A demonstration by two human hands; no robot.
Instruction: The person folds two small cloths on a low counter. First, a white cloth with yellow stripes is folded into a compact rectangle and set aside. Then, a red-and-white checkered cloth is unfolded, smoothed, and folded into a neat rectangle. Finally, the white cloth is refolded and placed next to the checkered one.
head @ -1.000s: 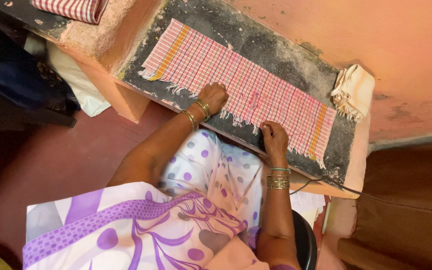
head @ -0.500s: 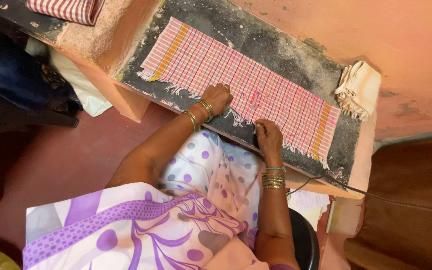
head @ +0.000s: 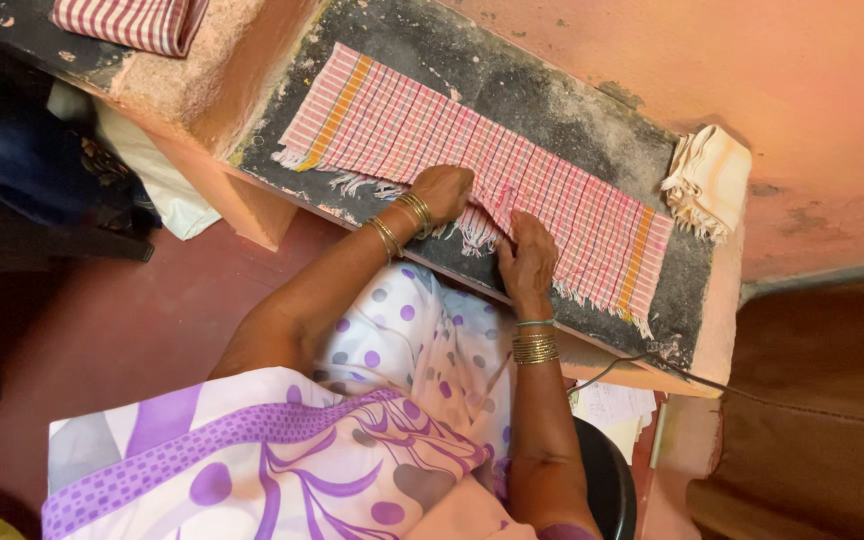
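While both hands, left hand (head: 442, 190) and right hand (head: 527, 255), pinch the fringed near edge of the pink checked cotton cloth (head: 542, 190) on the dark stone ledge (head: 512, 75), the person should draw it evenly, keeping checks aligned.

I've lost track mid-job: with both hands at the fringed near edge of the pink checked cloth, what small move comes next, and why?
Probably lift the pinched fringe edge and fold it toward the wall. The left hand and right hand sit close together at mid-length of the pink checked cotton cloth, where it puckers between them; the rest lies flat on the dark stone ledge.
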